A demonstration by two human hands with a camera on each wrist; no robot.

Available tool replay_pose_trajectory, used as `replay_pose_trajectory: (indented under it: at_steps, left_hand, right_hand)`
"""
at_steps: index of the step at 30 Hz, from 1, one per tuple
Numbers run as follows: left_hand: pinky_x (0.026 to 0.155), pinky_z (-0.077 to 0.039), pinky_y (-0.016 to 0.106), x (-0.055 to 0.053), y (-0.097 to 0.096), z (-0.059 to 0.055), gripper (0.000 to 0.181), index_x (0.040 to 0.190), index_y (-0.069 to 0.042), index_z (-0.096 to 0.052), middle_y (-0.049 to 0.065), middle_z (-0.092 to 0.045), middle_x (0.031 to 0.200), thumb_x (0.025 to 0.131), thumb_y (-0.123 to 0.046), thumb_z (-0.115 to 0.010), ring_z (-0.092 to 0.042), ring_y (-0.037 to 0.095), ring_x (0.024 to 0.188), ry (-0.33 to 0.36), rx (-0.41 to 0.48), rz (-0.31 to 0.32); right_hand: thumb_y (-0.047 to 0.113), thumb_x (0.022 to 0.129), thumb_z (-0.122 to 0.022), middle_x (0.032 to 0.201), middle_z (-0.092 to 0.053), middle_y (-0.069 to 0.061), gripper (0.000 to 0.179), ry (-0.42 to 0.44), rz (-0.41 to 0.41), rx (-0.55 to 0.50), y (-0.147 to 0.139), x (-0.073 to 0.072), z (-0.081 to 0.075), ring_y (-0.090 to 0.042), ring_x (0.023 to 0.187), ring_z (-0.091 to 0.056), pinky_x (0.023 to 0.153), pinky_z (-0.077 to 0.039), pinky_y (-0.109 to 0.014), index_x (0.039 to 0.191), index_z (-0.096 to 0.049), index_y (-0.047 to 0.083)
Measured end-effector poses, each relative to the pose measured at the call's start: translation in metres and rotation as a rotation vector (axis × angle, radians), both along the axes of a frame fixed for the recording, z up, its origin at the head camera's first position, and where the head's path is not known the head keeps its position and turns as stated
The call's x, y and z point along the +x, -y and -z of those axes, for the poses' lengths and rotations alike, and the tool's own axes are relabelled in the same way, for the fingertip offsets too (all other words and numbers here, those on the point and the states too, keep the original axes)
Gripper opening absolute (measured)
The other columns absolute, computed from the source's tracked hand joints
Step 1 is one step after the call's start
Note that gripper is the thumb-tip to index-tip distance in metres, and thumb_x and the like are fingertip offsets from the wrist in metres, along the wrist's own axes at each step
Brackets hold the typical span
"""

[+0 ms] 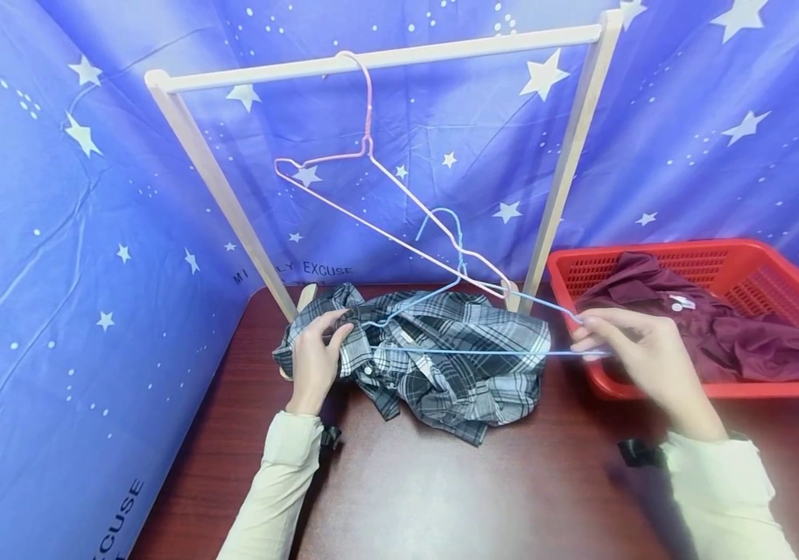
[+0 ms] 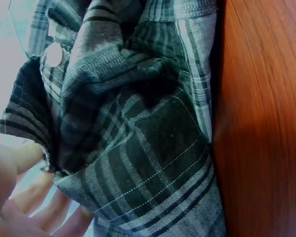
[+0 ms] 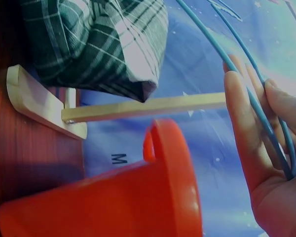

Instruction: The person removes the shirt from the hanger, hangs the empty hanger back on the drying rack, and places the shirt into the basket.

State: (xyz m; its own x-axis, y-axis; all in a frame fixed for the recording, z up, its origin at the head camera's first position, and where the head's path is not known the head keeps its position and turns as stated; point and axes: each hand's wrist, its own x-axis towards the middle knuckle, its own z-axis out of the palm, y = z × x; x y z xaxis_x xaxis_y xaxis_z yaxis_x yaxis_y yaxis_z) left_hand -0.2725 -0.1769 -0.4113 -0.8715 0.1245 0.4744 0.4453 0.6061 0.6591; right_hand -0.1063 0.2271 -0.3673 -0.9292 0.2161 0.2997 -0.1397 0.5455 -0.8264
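Left fingers [image 1: 329, 319] pinch a plaid shirt [image 1: 441, 389], right fingers [image 1: 605, 330] a blue hanger [image 1: 483, 352] that, if raised, could snag the pink hanger [image 1: 369, 117].

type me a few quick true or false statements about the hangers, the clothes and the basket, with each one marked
1. The pink hanger hangs from the wooden rack. True.
2. The right hand holds the blue hanger by its hook. False: it holds the blue hanger at one end.
3. The left hand grips the plaid shirt. True.
4. The maroon garment lies in the red basket. True.
5. In the head view, the red basket is to the left of the wooden rack. False: it is to the right.
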Motion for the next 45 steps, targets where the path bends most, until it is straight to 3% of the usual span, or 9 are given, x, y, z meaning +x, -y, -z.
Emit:
replay_pose_trajectory:
  at_steps: [7, 14, 26, 31, 35, 41, 45]
  left_hand:
    - [0.085, -0.054, 0.045, -0.003, 0.001, 0.001, 0.027, 0.115, -0.015, -0.074, 0.009, -0.074, 0.107, 0.09, -0.023, -0.072, -0.072, 0.025, 0.092, 0.012, -0.013, 0.0]
    - [0.088, -0.053, 0.046, -0.006, 0.001, 0.004, 0.026, 0.111, -0.009, -0.074, 0.014, -0.075, 0.1, 0.087, -0.017, -0.075, -0.072, 0.029, 0.09, 0.011, -0.001, 0.028]
    - [0.085, -0.052, 0.046, -0.007, 0.003, 0.009, 0.027, 0.109, -0.008, -0.075, 0.012, -0.076, 0.1, 0.085, -0.02, -0.077, -0.072, 0.027, 0.085, 0.071, -0.026, 0.025]
    - [0.081, -0.052, 0.045, -0.01, 0.008, 0.004, 0.028, 0.11, -0.011, -0.076, 0.009, -0.076, 0.097, 0.086, -0.027, -0.077, -0.072, 0.024, 0.085, 0.101, 0.001, 0.026]
    - [0.078, -0.052, 0.045, -0.018, 0.02, -0.006, 0.031, 0.108, -0.011, -0.075, 0.009, -0.077, 0.097, 0.084, -0.03, -0.079, -0.072, 0.025, 0.086, 0.069, 0.058, -0.034]
    - [0.074, -0.051, 0.029, -0.035, 0.041, -0.03, 0.036, 0.104, -0.004, -0.065, 0.009, -0.074, 0.097, 0.083, -0.028, -0.081, -0.07, 0.022, 0.082, -0.068, 0.228, -0.235]
    - [0.078, -0.055, 0.03, -0.049, 0.049, -0.045, 0.041, 0.111, -0.003, -0.056, 0.007, -0.067, 0.107, 0.084, -0.024, -0.08, -0.067, 0.017, 0.094, -0.119, 0.33, -0.322]
  right_hand:
    - [0.014, 0.096, -0.065, 0.082, -0.077, 0.002, 0.027, -0.034, 0.01, -0.008, -0.008, 0.006, -0.006, -0.008, 0.075, -0.074, 0.071, -0.054, -0.013, 0.119, -0.068, 0.0]
    - [0.008, 0.095, -0.064, 0.083, -0.077, 0.007, 0.028, -0.057, 0.022, -0.044, -0.018, 0.012, -0.011, -0.007, 0.073, -0.074, 0.061, -0.054, -0.016, 0.12, -0.067, -0.003]
    - [0.002, 0.095, -0.062, 0.081, -0.077, 0.003, 0.026, -0.122, 0.054, -0.041, -0.027, 0.022, -0.02, -0.01, 0.071, -0.074, 0.076, -0.052, -0.011, 0.119, -0.066, -0.006]
    - [0.003, 0.096, -0.062, 0.082, -0.077, 0.004, 0.026, -0.117, 0.044, -0.047, -0.024, 0.02, -0.019, -0.011, 0.071, -0.074, 0.067, -0.055, -0.017, 0.12, -0.066, -0.006]
    - [0.003, 0.096, -0.062, 0.082, -0.077, 0.004, 0.027, -0.117, 0.04, -0.055, -0.023, 0.019, -0.018, -0.011, 0.07, -0.074, 0.063, -0.056, -0.02, 0.12, -0.066, -0.007]
    - [0.004, 0.096, -0.062, 0.082, -0.076, 0.004, 0.027, -0.115, 0.053, -0.033, -0.024, 0.02, -0.017, -0.01, 0.071, -0.074, 0.068, -0.055, -0.016, 0.12, -0.065, -0.007]
    - [0.003, 0.095, -0.062, 0.083, -0.076, 0.004, 0.027, -0.113, 0.038, -0.077, -0.024, 0.02, -0.016, -0.01, 0.071, -0.074, 0.07, -0.056, -0.016, 0.12, -0.065, -0.008]
